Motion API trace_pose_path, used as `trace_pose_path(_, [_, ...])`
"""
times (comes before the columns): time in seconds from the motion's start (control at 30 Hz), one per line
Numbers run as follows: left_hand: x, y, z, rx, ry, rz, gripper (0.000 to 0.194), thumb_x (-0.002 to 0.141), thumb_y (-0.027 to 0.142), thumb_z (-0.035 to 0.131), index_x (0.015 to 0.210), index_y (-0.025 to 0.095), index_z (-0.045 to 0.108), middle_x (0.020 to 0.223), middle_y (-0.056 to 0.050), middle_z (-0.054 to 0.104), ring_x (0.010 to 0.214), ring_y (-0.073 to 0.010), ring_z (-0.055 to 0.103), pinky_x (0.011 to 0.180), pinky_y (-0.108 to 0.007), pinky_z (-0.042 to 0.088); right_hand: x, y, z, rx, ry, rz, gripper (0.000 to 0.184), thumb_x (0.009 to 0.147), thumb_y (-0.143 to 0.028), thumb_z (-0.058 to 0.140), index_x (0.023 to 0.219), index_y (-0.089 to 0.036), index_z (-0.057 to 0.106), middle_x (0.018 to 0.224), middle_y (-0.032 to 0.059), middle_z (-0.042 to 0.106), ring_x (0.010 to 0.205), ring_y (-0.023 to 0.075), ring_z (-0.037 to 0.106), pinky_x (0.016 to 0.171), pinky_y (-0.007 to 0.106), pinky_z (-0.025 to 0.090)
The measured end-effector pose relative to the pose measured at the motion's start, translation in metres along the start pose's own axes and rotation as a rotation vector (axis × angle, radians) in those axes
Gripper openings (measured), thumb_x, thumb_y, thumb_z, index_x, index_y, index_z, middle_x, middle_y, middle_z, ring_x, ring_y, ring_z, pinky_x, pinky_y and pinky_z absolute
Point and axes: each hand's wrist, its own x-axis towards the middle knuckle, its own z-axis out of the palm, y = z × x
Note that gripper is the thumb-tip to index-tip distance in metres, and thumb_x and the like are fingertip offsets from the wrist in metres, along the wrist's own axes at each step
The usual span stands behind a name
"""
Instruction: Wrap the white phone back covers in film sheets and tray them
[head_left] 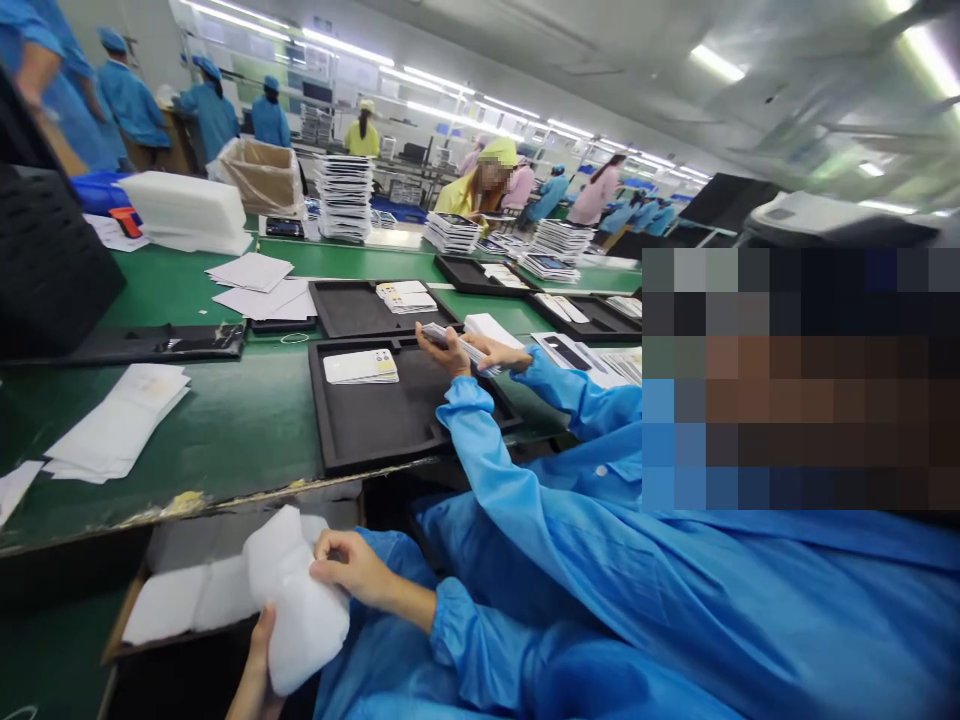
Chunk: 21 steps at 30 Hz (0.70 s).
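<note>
My left hand [255, 660] holds a soft white foam pouch [300, 620] from below, with fingers partly hidden behind it. At its upper right edge, my right hand [356, 572] pinches the pouch between thumb and fingers. The pouch looks like a bent stack or folded sheet, and I cannot tell how many layers it has. Just left of my hands, under the table edge, a cardboard box [114, 640] holds more white foam pieces [176, 600].
To my right, a co-worker's hands [469, 350] hold a stack of thin cards over a black tray [324, 425]. White printed sheets [124, 420] lie on the green table [247, 430]. Further black trays [349, 315] and white stacks [343, 195] stand behind.
</note>
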Motion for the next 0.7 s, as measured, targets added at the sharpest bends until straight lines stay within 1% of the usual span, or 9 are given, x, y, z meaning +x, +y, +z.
trace_pose_path(0.07, [-0.004, 0.001, -0.007, -0.025, -0.017, 0.113, 0.102, 0.063, 0.068, 0.095, 0.150, 0.026, 0.062, 0.126, -0.009, 0.086, 0.139, -0.0457, 0.072, 0.098, -0.048, 0.070, -0.002, -0.010, 0.002, -0.024, -0.027, -0.061, 0.064, 0.078, -0.077, 0.091, 0.073, -0.021, 0.062, 0.073, -0.0037, 0.058, 0.071, 0.0124, 0.051, 0.071, 0.029, 0.042])
trace_pose_path(0.1, [-0.005, 0.002, -0.010, -0.038, -0.028, 0.140, 0.099, 0.067, 0.064, 0.095, 0.151, 0.023, 0.062, 0.126, -0.011, 0.086, 0.141, -0.0450, 0.071, 0.101, -0.047, 0.069, -0.002, -0.013, 0.005, -0.017, -0.033, -0.093, 0.063, 0.079, -0.076, 0.091, 0.072, -0.021, 0.062, 0.074, -0.0031, 0.059, 0.073, 0.0134, 0.053, 0.073, 0.031, 0.044])
trace_pose_path(0.2, [-0.008, 0.010, -0.024, -0.107, -0.049, 0.109, 0.098, 0.072, 0.058, 0.095, 0.153, 0.014, 0.062, 0.128, -0.016, 0.085, 0.142, -0.0442, 0.071, 0.105, -0.046, 0.067, -0.003, -0.019, 0.014, 0.045, -0.071, -0.131, 0.062, 0.079, -0.074, 0.093, 0.070, -0.022, 0.060, 0.079, -0.0003, 0.060, 0.077, 0.0169, 0.056, 0.078, 0.037, 0.046])
trace_pose_path(0.27, [-0.010, 0.016, -0.036, -0.171, -0.054, 0.075, 0.095, 0.077, 0.057, 0.094, 0.154, 0.011, 0.063, 0.129, -0.018, 0.084, 0.139, -0.0441, 0.073, 0.105, -0.046, 0.067, -0.004, -0.018, 0.021, 0.096, -0.115, -0.096, 0.060, 0.080, -0.074, 0.092, 0.070, -0.024, 0.062, 0.081, 0.0019, 0.063, 0.079, 0.0195, 0.058, 0.080, 0.040, 0.045])
trace_pose_path(0.4, [-0.020, 0.022, -0.058, -0.253, -0.091, 0.050, 0.087, 0.083, 0.063, 0.090, 0.147, 0.009, 0.069, 0.127, -0.021, 0.084, 0.132, -0.0458, 0.077, 0.107, -0.051, 0.066, -0.007, -0.008, 0.031, 0.158, -0.174, 0.000, 0.057, 0.076, -0.073, 0.095, 0.068, -0.024, 0.065, 0.084, 0.0054, 0.067, 0.082, 0.0243, 0.059, 0.084, 0.044, 0.045])
trace_pose_path(0.5, [-0.033, 0.022, -0.068, -0.223, -0.082, 0.048, 0.089, 0.078, 0.058, 0.097, 0.147, 0.007, 0.070, 0.126, -0.024, 0.084, 0.132, -0.0471, 0.077, 0.111, -0.053, 0.064, -0.007, 0.001, 0.040, 0.177, -0.194, 0.055, 0.060, 0.069, -0.073, 0.097, 0.066, -0.022, 0.065, 0.083, 0.0046, 0.066, 0.082, 0.0229, 0.058, 0.084, 0.039, 0.044])
trace_pose_path(0.57, [-0.041, 0.019, -0.074, -0.178, -0.101, 0.082, 0.098, 0.071, 0.055, 0.104, 0.151, 0.009, 0.069, 0.131, -0.024, 0.083, 0.136, -0.0480, 0.074, 0.117, -0.054, 0.060, -0.007, 0.006, 0.047, 0.220, -0.203, 0.090, 0.063, 0.065, -0.074, 0.098, 0.064, -0.022, 0.062, 0.080, 0.0028, 0.062, 0.080, 0.0199, 0.054, 0.081, 0.034, 0.041])
trace_pose_path(0.63, [-0.046, 0.014, -0.081, -0.139, -0.125, 0.175, 0.112, 0.064, 0.057, 0.108, 0.159, 0.015, 0.064, 0.137, -0.021, 0.081, 0.143, -0.0478, 0.069, 0.124, -0.055, 0.055, -0.007, 0.008, 0.054, 0.275, -0.217, 0.116, 0.065, 0.062, -0.071, 0.100, 0.063, -0.021, 0.059, 0.079, 0.0010, 0.059, 0.078, 0.0176, 0.050, 0.077, 0.031, 0.039])
trace_pose_path(0.7, [-0.049, 0.006, -0.086, -0.113, -0.120, 0.284, 0.123, 0.061, 0.059, 0.109, 0.166, 0.022, 0.058, 0.145, -0.019, 0.078, 0.151, -0.0463, 0.062, 0.130, -0.054, 0.048, -0.007, 0.007, 0.059, 0.304, -0.234, 0.129, 0.065, 0.062, -0.067, 0.103, 0.063, -0.020, 0.057, 0.079, 0.0001, 0.057, 0.076, 0.0161, 0.049, 0.075, 0.029, 0.037])
